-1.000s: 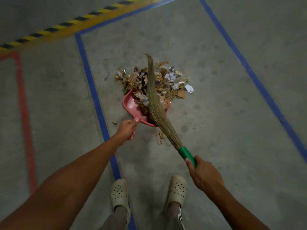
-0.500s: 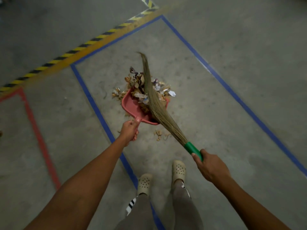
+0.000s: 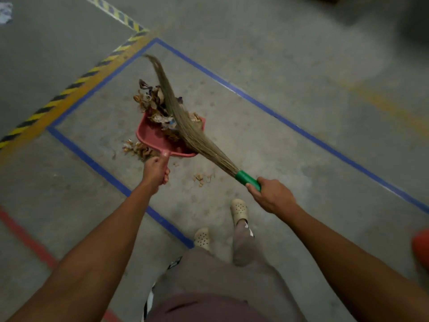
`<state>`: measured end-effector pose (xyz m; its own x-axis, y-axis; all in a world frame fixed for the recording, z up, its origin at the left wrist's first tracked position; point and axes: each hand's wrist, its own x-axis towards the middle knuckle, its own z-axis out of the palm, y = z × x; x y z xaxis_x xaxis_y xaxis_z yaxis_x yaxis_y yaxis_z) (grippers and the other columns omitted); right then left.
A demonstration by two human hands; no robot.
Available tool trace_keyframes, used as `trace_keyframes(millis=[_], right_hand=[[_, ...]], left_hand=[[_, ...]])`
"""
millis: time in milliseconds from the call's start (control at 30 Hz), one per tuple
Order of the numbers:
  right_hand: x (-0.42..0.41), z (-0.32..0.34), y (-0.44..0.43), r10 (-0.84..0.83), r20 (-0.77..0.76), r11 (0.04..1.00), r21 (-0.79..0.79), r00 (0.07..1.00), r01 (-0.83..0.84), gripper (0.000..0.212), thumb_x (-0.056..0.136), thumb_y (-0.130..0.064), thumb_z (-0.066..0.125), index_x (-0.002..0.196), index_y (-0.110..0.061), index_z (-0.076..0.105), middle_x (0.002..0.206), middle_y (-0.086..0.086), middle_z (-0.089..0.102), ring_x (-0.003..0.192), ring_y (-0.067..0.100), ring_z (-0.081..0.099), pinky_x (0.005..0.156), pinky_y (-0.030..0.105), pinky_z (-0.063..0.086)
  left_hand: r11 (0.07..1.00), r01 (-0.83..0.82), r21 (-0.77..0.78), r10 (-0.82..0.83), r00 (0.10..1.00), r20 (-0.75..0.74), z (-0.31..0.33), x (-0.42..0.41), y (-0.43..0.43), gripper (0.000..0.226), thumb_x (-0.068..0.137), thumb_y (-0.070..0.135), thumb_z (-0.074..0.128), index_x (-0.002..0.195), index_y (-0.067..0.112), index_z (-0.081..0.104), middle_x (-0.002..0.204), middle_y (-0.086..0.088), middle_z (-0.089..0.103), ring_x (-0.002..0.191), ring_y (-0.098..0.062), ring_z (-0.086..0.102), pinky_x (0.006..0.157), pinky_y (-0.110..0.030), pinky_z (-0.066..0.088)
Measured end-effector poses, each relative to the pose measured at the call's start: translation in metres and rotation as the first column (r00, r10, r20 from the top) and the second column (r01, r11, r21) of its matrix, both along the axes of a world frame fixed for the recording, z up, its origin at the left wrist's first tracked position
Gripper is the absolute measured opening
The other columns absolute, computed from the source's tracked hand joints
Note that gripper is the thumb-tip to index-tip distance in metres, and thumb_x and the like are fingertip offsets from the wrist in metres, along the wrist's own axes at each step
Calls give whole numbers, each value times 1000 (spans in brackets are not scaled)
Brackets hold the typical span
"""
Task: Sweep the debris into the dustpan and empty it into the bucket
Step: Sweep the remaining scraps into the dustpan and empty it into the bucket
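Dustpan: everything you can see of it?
The dustpan is pinkish-red and plastic-looking: a shallow scoop with raised walls and a short handle, gripped by the left hand. Its mouth faces away from the person, with debris piled in it and past its mouth. The broom lies across its right side. Whether it touches the floor is unclear.

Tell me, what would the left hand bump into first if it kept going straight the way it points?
Probably the pink dustpan, whose handle the left hand grips; just past that, the debris heaped in it, though depth is hard to judge.
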<state>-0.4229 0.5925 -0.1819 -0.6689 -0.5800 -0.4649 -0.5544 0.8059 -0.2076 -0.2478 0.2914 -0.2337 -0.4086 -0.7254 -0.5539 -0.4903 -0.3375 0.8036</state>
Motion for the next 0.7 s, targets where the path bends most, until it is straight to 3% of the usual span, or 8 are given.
trace_keyframes(millis=[267,567,700], right_hand=[[35,14,38,-110,-57,993,-50,992,107,52,96,-63,36,108,-18,59,79,3,58,69,22,56,60,31,42],[44,30,128,-221,-88,973,-85,971,214,56,95,-65,34,114,-19,58,86,6,62,78,26,63,69,36,54],[41,44,185,-236,-109,969,-101,966,226,57,95,-66,34,115,-19,58,89,7,65,78,25,64,71,38,56]], left_hand=[[994,104,-24,-105,994,-22,34,0,12,47,93,55,60,80,11,51,54,-6,48,33,-15,39,37,-20,28],[971,225,-82,-231,971,-68,68,-25,85,45,95,51,60,70,16,49,54,-5,47,34,-15,38,35,-19,27],[965,235,-115,-245,965,-88,82,-37,143,45,94,51,61,76,12,49,54,-6,49,34,-16,40,36,-20,28]])
